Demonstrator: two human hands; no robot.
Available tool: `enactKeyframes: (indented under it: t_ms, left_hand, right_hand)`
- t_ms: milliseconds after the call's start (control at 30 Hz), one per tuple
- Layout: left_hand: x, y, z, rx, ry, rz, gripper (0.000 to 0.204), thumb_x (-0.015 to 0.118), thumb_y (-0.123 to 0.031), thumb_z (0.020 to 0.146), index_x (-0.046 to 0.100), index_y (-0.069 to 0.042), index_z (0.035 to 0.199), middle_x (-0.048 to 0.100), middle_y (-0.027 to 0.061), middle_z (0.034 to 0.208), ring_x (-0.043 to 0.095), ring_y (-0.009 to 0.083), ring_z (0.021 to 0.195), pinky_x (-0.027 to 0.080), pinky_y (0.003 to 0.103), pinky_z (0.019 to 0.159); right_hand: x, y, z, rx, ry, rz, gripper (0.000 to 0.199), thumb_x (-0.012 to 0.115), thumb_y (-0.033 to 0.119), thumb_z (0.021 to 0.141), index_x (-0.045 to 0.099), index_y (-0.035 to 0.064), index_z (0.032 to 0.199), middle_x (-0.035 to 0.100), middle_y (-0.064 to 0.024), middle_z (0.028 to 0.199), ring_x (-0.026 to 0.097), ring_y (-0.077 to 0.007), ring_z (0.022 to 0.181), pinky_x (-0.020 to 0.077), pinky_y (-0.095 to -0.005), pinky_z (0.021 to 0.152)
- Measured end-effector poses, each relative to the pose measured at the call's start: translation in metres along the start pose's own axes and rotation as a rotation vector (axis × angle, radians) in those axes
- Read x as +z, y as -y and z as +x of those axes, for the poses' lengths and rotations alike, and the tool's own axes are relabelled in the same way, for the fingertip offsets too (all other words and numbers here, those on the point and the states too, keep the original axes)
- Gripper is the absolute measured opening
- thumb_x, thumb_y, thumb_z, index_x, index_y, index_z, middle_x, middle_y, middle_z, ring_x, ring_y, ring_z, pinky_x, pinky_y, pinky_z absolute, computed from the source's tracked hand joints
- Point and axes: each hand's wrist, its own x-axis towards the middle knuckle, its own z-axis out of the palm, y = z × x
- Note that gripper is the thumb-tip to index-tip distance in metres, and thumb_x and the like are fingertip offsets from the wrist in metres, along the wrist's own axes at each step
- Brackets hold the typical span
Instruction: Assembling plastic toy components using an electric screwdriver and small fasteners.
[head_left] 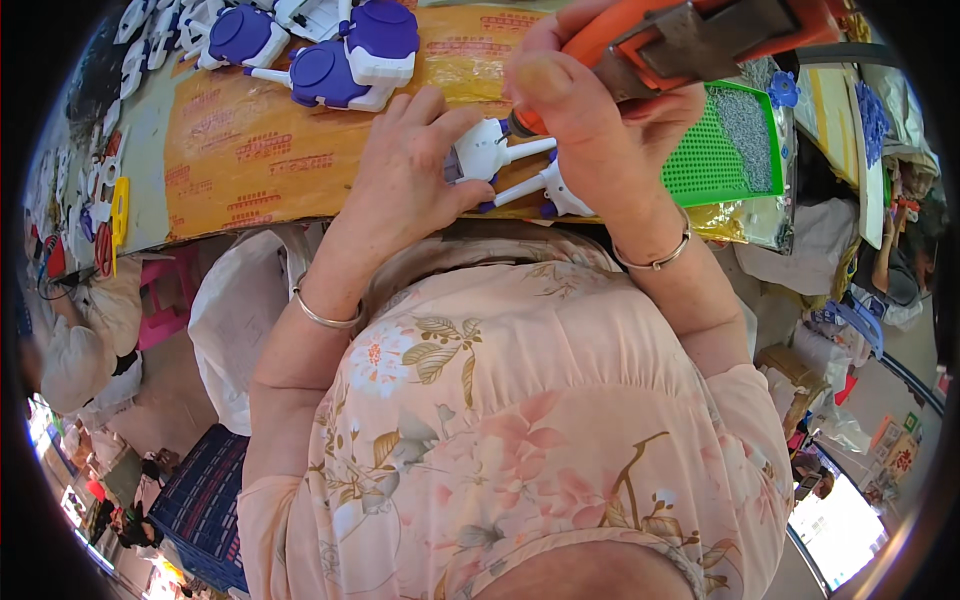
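My left hand [412, 170] steadies a white plastic housing [482, 152] on the table, with the thumb at its near edge and the fingers along its far side. The housing has a white handle-like stem pointing right. In my right hand [600, 120] is an orange power screwdriver [690, 45], gripped with the fingers wrapped round it. Its dark nose comes down at the housing's right edge; whether the bit touches is hidden. Just right of the left thumb lies a second white housing [566, 190] with purple parts, its stem pointing left, partly covered by my right wrist.
Purple-and-white housings [325, 75] are grouped at the far left of the yellow-taped work surface [240, 150]. A green perforated tray [700, 165] at the right holds many small grey pieces. Yellow-handled and red tools [120, 215] lie at the left edge. A white bag [245, 320] hangs below the table.
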Motion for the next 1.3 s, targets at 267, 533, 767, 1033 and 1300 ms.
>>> enactKeyframes:
  t_ms: [267, 533, 767, 1033, 1300]
  left_hand:
    - [-0.001, -0.002, 0.002, 0.002, 0.014, -0.001, 0.064, 0.088, -0.016, 0.059, 0.066, -0.004, 0.118, 0.055, 0.0127, 0.100, 0.053, 0.0340, 0.096, 0.045, 0.043, 0.086]
    - [0.002, -0.003, 0.004, -0.025, -0.002, -0.070, 0.061, 0.086, -0.014, 0.058, 0.066, -0.003, 0.115, 0.055, 0.0131, 0.101, 0.053, 0.0345, 0.096, 0.046, 0.043, 0.085]
    - [0.004, 0.000, 0.003, 0.017, 0.021, 0.046, 0.056, 0.082, -0.019, 0.064, 0.066, -0.007, 0.116, 0.055, 0.0142, 0.099, 0.054, 0.0352, 0.095, 0.046, 0.044, 0.084]
    - [-0.006, -0.002, 0.005, -0.014, 0.112, 0.008, 0.069, 0.082, -0.015, 0.065, 0.061, -0.008, 0.130, 0.056, 0.0156, 0.106, 0.054, 0.0353, 0.101, 0.047, 0.044, 0.090]
    - [-0.018, -0.009, -0.005, -0.104, 0.008, -0.167, 0.076, 0.085, -0.003, 0.058, 0.058, -0.002, 0.128, 0.055, 0.0124, 0.114, 0.055, 0.0316, 0.108, 0.047, 0.037, 0.095]
  right_hand:
    - [0.005, -0.082, 0.036, -0.885, 0.261, 0.346, 0.035, 0.085, 0.001, 0.074, 0.059, 0.0022, 0.098, 0.063, 0.0000, 0.074, 0.059, -0.0050, 0.063, 0.0459, -0.0219, 0.058]
    - [-0.003, -0.051, -0.004, -0.232, 0.221, -0.010, 0.038, 0.089, 0.009, 0.067, 0.069, 0.0026, 0.099, 0.070, -0.0053, 0.088, 0.069, -0.0150, 0.081, 0.0555, -0.0278, 0.075]
    - [0.001, -0.040, -0.003, -0.194, 0.242, 0.146, 0.034, 0.084, 0.010, 0.070, 0.067, 0.0020, 0.100, 0.067, -0.0032, 0.086, 0.066, -0.0135, 0.077, 0.0532, -0.0269, 0.071]
    - [-0.035, -0.045, -0.005, -0.125, 0.032, 0.287, 0.038, 0.074, 0.021, 0.088, 0.055, 0.0008, 0.113, 0.061, -0.0080, 0.086, 0.060, -0.0161, 0.075, 0.0486, -0.0303, 0.067]
    - [-0.100, 0.002, -0.027, -0.271, 0.013, 0.372, 0.049, 0.073, 0.035, 0.088, 0.052, 0.0008, 0.116, 0.056, -0.0093, 0.085, 0.055, -0.0202, 0.071, 0.0470, -0.0354, 0.065]
